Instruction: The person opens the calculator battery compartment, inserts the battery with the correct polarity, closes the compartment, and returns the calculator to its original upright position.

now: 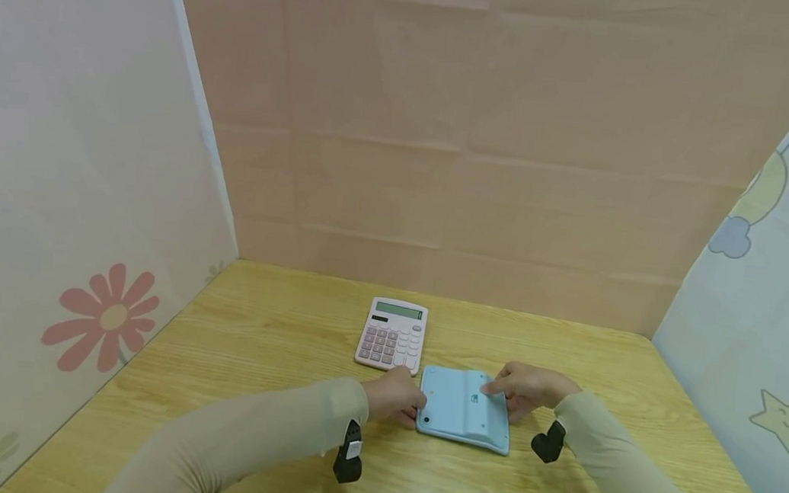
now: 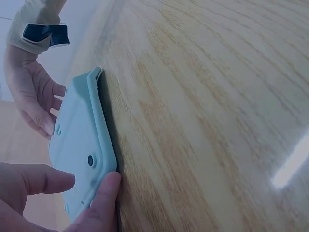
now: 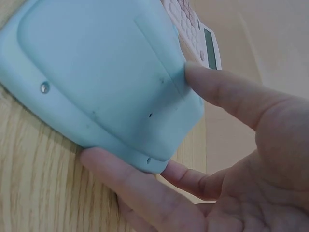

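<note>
A light blue calculator [image 1: 448, 407] lies face down, its back with a raised block, screws and a dark round foot turned up. At its left edge my left hand [image 1: 394, 396] holds it, a finger against the rim and the thumb over the back, as the left wrist view shows. My right hand [image 1: 529, 388] grips the opposite side, thumb [image 3: 212, 84] on the back and fingers along the edge. In the left wrist view the edge of the blue calculator [image 2: 79, 140] is close to the wood. Its keys and display are hidden.
Just behind the blue one, a pink calculator [image 1: 392, 335] lies face up with its display showing. Both are on a wood-grain table [image 1: 293, 316]. A peach-coloured backdrop [image 1: 441, 166] stands behind, with patterned sheets at both sides.
</note>
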